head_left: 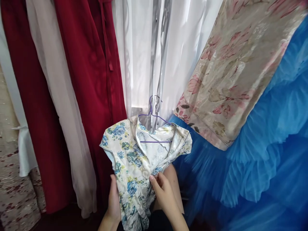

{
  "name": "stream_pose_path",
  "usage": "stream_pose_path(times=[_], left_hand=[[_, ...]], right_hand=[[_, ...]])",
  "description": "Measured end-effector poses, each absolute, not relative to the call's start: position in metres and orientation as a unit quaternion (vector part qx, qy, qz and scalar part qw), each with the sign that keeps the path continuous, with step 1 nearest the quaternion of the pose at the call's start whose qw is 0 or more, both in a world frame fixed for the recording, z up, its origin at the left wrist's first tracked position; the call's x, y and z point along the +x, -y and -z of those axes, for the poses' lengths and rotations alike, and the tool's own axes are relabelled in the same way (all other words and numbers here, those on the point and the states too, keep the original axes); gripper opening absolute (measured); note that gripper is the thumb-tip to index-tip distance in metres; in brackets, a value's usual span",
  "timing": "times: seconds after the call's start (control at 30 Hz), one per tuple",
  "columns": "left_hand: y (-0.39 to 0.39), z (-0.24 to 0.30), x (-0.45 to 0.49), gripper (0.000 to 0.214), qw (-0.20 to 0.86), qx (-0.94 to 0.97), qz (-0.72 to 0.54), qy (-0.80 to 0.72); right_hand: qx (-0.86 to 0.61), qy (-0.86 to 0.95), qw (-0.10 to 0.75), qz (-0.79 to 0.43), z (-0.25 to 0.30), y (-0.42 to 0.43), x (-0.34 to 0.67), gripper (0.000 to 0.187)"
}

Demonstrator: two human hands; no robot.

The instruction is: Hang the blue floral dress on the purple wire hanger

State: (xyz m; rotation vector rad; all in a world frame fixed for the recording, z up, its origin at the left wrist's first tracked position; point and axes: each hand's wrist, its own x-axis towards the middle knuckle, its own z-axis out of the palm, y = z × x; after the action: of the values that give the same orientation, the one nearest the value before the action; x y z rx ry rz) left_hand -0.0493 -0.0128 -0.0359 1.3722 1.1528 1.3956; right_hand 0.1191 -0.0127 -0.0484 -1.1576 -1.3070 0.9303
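A short-sleeved white dress (134, 160) with blue and yellow-green flowers hangs on a thin purple hanger (156, 141). Its neckline falls open in front, and its lower part runs out of the bottom of the head view. My right hand (166, 192) pinches the front of the dress between thumb and fingers, just beside a pale round ornament (145, 173) below the neckline. Along the left side of the dress, my left hand (114, 200) lies against the fabric with a digit stretched upward; its other fingers are hidden.
Dark red garments (89, 64) and a pale pink sheer one (60, 106) hang at left. White curtains (139, 57) hang behind, with a chain of metal links (157, 107) near the hanger. At right hang a floral beige garment (231, 73) and a ruffled blue tulle one (255, 150).
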Motion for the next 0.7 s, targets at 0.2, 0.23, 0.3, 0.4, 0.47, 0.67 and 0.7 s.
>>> stream_pose_path(times=[0.2,0.23,0.3,0.4,0.47,0.67,0.7], left_hand=[[0.004,0.054,-0.056,0.063,0.438,0.451,-0.606,-0.488],[0.003,0.058,-0.055,0.060,0.395,0.458,-0.627,-0.492],[0.004,0.064,-0.052,0.059,0.259,0.475,-0.676,-0.501],[0.012,0.070,-0.040,0.055,0.035,0.582,-0.668,-0.462],[0.018,0.068,-0.029,0.045,0.009,0.719,-0.570,-0.397],[0.010,0.045,-0.008,0.014,0.115,0.805,-0.497,-0.302],[0.007,0.042,-0.008,0.013,0.115,0.810,-0.499,-0.287]], right_hand=[[-0.550,0.585,0.498,-0.327,0.044,0.019,0.117,0.047],[-0.552,0.582,0.497,-0.332,0.044,0.022,0.120,0.048],[-0.541,0.567,0.506,-0.360,0.044,0.028,0.126,0.049],[-0.517,0.526,0.536,-0.411,0.042,0.033,0.130,0.051],[-0.500,0.513,0.551,-0.429,0.039,0.037,0.130,0.051],[-0.443,0.538,0.567,-0.438,0.032,0.050,0.137,0.034],[-0.436,0.544,0.575,-0.429,0.034,0.050,0.139,0.027]])
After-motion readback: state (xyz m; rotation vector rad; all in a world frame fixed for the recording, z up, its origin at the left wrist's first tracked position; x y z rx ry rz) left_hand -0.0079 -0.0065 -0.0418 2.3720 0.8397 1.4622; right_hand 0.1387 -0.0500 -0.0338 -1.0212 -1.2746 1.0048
